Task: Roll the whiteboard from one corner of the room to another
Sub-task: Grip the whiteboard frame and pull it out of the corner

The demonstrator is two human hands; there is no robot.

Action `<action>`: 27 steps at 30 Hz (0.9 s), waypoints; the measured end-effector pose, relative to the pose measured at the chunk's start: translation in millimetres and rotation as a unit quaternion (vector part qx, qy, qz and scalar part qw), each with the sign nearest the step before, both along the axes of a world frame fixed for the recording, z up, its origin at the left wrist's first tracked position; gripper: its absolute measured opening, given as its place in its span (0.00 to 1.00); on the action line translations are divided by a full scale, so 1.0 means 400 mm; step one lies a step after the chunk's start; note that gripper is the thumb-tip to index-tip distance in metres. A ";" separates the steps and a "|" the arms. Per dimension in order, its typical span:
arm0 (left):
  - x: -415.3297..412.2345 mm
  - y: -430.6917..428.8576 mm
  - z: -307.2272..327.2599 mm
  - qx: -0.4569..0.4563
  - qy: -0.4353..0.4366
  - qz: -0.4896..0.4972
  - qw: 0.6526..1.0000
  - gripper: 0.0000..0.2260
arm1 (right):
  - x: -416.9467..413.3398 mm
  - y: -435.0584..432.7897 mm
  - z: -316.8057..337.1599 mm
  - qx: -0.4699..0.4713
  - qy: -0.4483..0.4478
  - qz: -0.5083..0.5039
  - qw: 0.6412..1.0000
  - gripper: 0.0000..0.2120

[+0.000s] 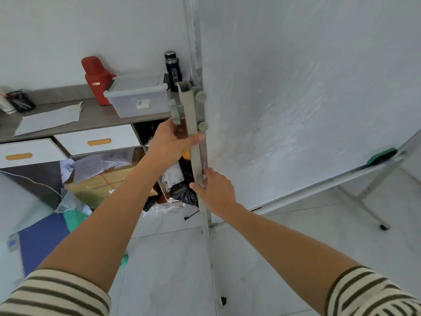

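The person stands at the side edge of the whiteboard (296,106), both arms stretched out to its grey upright post (192,137), probably because the post is the stiffest part to steer by and pushing on the panel itself would only flex it. The left hand (173,142) is wrapped around the post high up, just under the knobs (176,109), its grip pressed together on the post with the thumb lying across the front; the right hand (215,190) clasps the same post lower down, fingers curled behind it. Two holds set apart along the post would let the person keep the frame from twisting as it rolls. The board stands on the tiled floor (168,258) on splayed legs with castors (383,226), close to a worktop (91,115) that carries a clear box (139,96), a red flask (96,78) and a dark bottle (173,69). A green eraser (382,156) rests on the tray and could slide off if the board jolts. Bags and paper on the floor beside the near leg look likely to snag a castor, so the start wants a gentle pull away from them
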State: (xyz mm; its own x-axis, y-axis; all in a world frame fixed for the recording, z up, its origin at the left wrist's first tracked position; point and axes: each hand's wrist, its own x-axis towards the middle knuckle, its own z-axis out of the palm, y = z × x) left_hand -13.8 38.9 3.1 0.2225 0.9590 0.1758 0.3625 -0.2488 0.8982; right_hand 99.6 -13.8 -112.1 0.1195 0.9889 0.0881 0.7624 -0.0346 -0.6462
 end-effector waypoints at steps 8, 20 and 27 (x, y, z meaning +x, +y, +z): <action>-0.032 -0.155 -0.009 -0.008 -0.006 -0.042 0.999 0.16 | -0.012 -0.149 -0.002 0.012 -0.022 -0.016 1.000 0.15; -0.107 -0.476 -0.050 0.008 -0.070 -0.114 0.991 0.18 | -0.128 -0.510 -0.004 0.002 -0.006 -0.077 0.997 0.13; -0.237 -0.589 -0.040 0.013 -0.037 -0.200 0.979 0.23 | -0.281 -0.663 -0.001 0.002 -0.024 -0.168 0.986 0.12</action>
